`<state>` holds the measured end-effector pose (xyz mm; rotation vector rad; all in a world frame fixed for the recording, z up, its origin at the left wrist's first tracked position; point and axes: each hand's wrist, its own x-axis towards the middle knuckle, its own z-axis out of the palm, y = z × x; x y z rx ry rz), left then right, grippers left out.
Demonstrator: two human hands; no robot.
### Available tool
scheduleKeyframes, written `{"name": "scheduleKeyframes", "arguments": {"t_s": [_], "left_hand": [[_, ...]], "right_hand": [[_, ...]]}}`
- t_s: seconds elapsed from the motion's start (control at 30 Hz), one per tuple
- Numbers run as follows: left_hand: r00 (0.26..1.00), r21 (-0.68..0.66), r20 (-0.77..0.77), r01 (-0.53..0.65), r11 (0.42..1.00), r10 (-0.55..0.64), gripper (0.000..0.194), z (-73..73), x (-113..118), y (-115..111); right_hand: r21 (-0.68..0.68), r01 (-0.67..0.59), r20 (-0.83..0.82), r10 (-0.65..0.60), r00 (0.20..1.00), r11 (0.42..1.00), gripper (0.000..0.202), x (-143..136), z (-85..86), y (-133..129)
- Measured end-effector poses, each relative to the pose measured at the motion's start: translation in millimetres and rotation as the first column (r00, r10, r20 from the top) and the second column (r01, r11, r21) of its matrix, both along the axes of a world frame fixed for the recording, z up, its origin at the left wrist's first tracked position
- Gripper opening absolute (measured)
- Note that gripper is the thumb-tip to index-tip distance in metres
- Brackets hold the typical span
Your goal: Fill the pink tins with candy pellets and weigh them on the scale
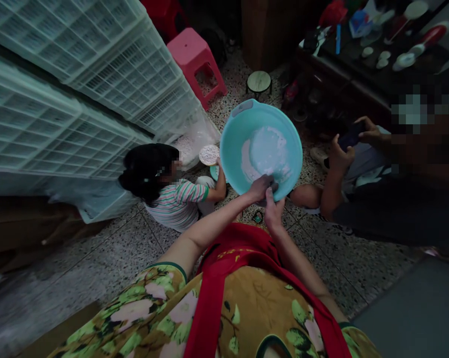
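Note:
A light-blue plastic basin (229,166) hangs in front of me above the floor, tilted so that its inside shows. Wet, whitish matter (248,166) streaks its bottom and lower wall. My right hand (274,211) grips the near rim, its thumb over the edge and its other fingers mostly hidden below. Just inside that rim is my left hand (260,188), close to the right thumb. Its fingers look dark and curled together; what they hold, if anything, I cannot make out.
To the left, a small person (177,201) crouches with a hand by a round container (209,155). Another person (381,184) at the right holds a phone (351,136). White plastic crates (108,94), a pink stool (194,57) and a small round stand (259,81) are around.

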<state>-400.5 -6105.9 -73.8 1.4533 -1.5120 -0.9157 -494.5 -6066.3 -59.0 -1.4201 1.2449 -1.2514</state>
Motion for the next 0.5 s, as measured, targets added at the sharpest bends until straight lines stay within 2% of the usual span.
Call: {"name": "scheduleKeyframes", "arguments": {"t_s": [0.17,0.23,0.33,0.4,0.43,0.47,0.5], "left_hand": [[0.985,-0.108,0.121,0.136,0.985,-0.123,0.025,-7.3,3,3],[0.985,-0.111,0.123,0.135,0.985,-0.121,0.029,-12.2,3,3],[0.994,-0.017,0.085,0.075,0.997,-0.074,0.032,-16.3,0,2],[0.999,0.043,-0.025,0.030,0.999,-0.029,0.029,-17.3,-1,0],[0.990,0.083,-0.140,0.001,0.997,0.011,0.029,-17.9,-1,-1],[0.945,0.149,-0.319,-0.018,0.989,0.065,0.030,-18.7,1,-3],[0.843,0.234,-0.520,-0.013,0.972,0.136,0.031,-19.9,3,-6]], "right_hand": [[0.003,0.023,-0.020,-0.023,1.000,1.000,0.074,-7,-7.6,-6],[0.013,0.031,-0.029,-0.030,0.999,0.999,0.071,-11,-9.5,-7],[0.056,0.025,-0.038,-0.023,0.999,0.998,0.068,-15,-10.2,-9],[0.080,0.023,-0.039,-0.020,0.999,0.997,0.067,-16,-9.5,-9],[0.089,0.024,-0.038,-0.021,0.999,0.996,0.068,-17,-8.8,-9],[0.099,0.028,-0.036,-0.024,0.999,0.995,0.068,-18,-8.0,-10],[0.110,0.031,-0.036,-0.027,0.999,0.993,0.069,-18,-7.1,-11]]}}
